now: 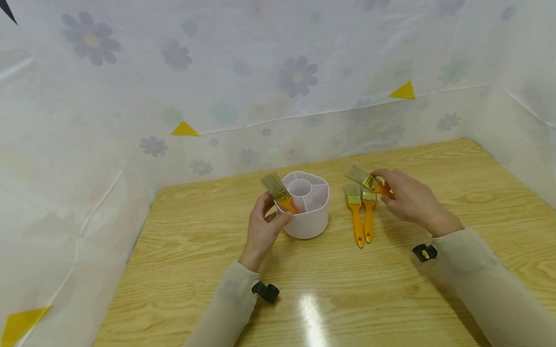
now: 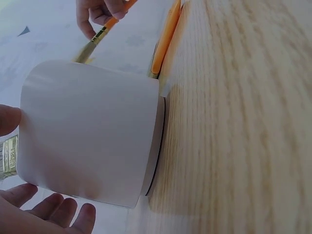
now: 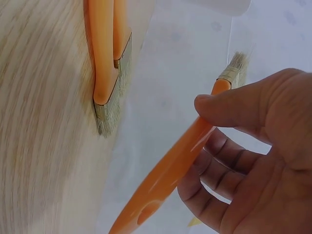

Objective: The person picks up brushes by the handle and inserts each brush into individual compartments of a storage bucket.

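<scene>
1 paintbrush (image 3: 163, 170) pinched in right hand (image 1: 412, 198).

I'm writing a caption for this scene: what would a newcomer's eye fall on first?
Probably the white divided holder near the head view's middle, an orange-handled brush leaning in its left side. To its right, the right hand holds another brush near two more brushes lying on the table.

sheeted booth, flower-printed wall sheeting (image 1: 234, 75), wood-grain tabletop (image 1: 205, 241), yellow triangles (image 1: 404, 91)
</scene>
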The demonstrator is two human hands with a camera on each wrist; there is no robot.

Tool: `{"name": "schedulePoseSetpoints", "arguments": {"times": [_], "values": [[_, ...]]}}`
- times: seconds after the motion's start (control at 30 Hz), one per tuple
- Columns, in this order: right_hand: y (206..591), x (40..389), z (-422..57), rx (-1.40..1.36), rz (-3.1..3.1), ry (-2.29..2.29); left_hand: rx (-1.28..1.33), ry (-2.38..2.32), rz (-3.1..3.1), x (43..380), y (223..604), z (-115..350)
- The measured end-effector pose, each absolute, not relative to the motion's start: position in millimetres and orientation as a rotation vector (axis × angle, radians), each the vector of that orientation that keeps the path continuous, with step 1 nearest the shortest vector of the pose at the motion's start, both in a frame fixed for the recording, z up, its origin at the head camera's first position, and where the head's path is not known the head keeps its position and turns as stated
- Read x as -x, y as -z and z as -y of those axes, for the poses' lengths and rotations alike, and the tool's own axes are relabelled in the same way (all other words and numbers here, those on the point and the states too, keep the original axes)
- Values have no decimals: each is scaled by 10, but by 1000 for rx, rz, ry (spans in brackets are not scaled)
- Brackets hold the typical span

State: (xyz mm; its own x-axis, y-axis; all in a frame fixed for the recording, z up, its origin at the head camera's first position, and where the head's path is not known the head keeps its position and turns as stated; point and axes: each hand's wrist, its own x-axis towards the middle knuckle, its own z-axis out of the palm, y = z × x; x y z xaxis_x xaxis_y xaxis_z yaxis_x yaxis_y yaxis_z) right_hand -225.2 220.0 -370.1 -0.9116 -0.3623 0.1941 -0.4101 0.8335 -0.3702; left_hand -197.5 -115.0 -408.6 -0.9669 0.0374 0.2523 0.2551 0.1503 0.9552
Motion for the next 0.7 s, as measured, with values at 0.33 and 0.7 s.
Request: {"name": "schedulePoseSetpoints", "arguments": {"times": [0.33, 0.7], "values": [[3717, 2233, -2153, -619, 2855, -594, 294, 1955, 2254, 1980, 4080, 1156], [3749, 2229, -2074, -650, 2819, -608, 314, 2029, 2200, 1809, 3806, 1122]]}}
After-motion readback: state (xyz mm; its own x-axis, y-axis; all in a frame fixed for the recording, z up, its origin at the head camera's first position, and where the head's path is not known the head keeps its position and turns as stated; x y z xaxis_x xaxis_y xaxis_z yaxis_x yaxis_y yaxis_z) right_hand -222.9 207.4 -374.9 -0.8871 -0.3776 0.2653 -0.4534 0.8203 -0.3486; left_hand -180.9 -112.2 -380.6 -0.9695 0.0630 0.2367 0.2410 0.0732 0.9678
